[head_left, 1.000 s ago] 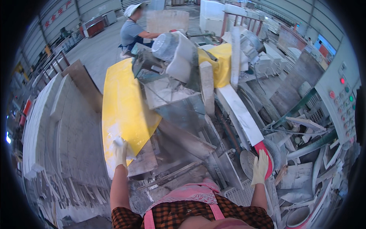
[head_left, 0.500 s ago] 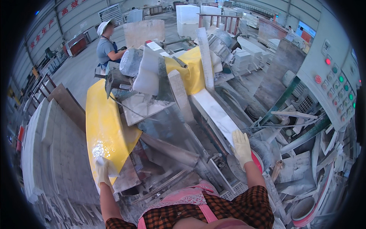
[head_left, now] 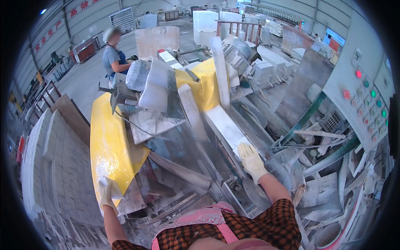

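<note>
Nearest the camera, the person's pink apron and red-and-black checked sleeves filled the lower edge, with both forearms reaching up from it. The gloved left hand (head_left: 107,192) was closed around the near corner of the long yellow machine cover (head_left: 109,146), gripping its dusty lower edge just beside the grey stack of cut stone tiles (head_left: 54,166) on the person's left. The gloved right hand (head_left: 251,160) lay palm down with fingers spread on the near end of the white stone slab (head_left: 227,127), resting on it rather than clasping it. That slab lay flat on the grey, dust-coated machine bed (head_left: 196,166) and ran away from the person toward the middle of the scene. Just below the right hand sat a round grey metal disc (head_left: 255,195).

Farther off, a tall white stone strip (head_left: 219,71) stood upright against the machine's yellow hood (head_left: 200,85), beside a grey motor housing (head_left: 137,75). To the right, a pale control panel with red and green buttons (head_left: 366,100) leaned over a litter of broken white stone offcuts (head_left: 329,191). Beyond the machine, another person in a grey-blue top (head_left: 113,58) stood at its far side, and large white stone blocks (head_left: 205,21) sat on the hall floor behind.
</note>
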The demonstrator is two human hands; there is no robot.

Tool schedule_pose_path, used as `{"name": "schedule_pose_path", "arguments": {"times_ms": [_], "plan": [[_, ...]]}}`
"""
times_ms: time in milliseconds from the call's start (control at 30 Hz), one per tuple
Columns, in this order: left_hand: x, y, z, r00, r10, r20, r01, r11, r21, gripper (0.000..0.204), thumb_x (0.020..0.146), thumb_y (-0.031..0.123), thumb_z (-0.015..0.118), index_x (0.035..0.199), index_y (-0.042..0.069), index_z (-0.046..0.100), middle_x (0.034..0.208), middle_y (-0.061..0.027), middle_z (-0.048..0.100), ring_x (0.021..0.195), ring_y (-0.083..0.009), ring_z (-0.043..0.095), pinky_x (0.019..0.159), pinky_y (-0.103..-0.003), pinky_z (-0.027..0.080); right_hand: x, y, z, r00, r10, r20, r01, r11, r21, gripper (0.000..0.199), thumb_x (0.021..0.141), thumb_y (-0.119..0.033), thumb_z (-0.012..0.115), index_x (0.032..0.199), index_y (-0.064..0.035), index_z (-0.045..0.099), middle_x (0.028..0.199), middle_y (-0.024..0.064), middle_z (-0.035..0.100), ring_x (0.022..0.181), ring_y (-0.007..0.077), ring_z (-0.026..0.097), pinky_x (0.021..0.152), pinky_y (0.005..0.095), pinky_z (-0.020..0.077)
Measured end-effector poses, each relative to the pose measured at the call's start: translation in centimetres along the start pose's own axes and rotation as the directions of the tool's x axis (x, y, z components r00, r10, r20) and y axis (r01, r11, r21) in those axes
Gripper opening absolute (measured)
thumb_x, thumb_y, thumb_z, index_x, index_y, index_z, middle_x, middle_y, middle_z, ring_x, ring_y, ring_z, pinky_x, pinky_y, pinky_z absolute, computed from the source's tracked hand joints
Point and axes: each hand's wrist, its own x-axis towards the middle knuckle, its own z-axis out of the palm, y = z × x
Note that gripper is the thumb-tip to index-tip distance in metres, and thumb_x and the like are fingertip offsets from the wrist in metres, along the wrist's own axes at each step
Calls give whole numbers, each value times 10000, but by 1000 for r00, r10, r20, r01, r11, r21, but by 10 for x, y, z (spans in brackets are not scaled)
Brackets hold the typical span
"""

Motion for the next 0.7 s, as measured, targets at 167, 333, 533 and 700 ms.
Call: {"name": "schedule_pose_path", "arguments": {"times_ms": [167, 333, 533, 700], "plan": [[0, -3, -3, 999, -18, 32, 20, 996, -85, 728, 820, 139, 705, 1471, -26, 422, 1316, -190, 587, 1211, -307, 591, 996, -398, 491, 18, 2, 21, 1000, -20, -21, 20, 1000, -24, 565, 938, -146, 481, 1473, 24, 416, 1496, 192, 482, 1413, 317, 442, 1199, 455, 321], [0, -5, -3, 999, -47, 15, 47, 999, -18, 883, 786, 192, 752, 1525, -76, 348, 1408, -238, 553, 1272, -338, 578, 1016, -402, 492, 22, 2, 7, 993, -6, 114, 9, 1000, -30, 600, 955, -144, 463, 1514, 34, 342, 1526, 191, 444, 1441, 321, 406, 1213, 457, 303], [-8, 10, 8, 999, -30, -30, 30, 1000, 8, 758, 772, 250, 747, 1415, -50, 482, 1260, -251, 633, 1164, -352, 635, 951, -421, 511, 60, -7, -56, 898, 242, 367, -338, 914, 225, 368, 923, -187, 548, 1236, 5, 567, 1239, 254, 634, 1136, 386, 631, 923, 496, 520], [-27, 31, 9, 999, -27, -23, 29, 996, 82, 750, 791, 311, 713, 1405, -43, 469, 1245, -268, 638, 1148, -412, 630, 951, -478, 498, 101, -115, -118, 857, 416, 305, -452, 318, 833, 364, 951, -310, 634, 1125, 6, 683, 889, 134, 737, 785, 243, 714, 710, 406, 540]]}}
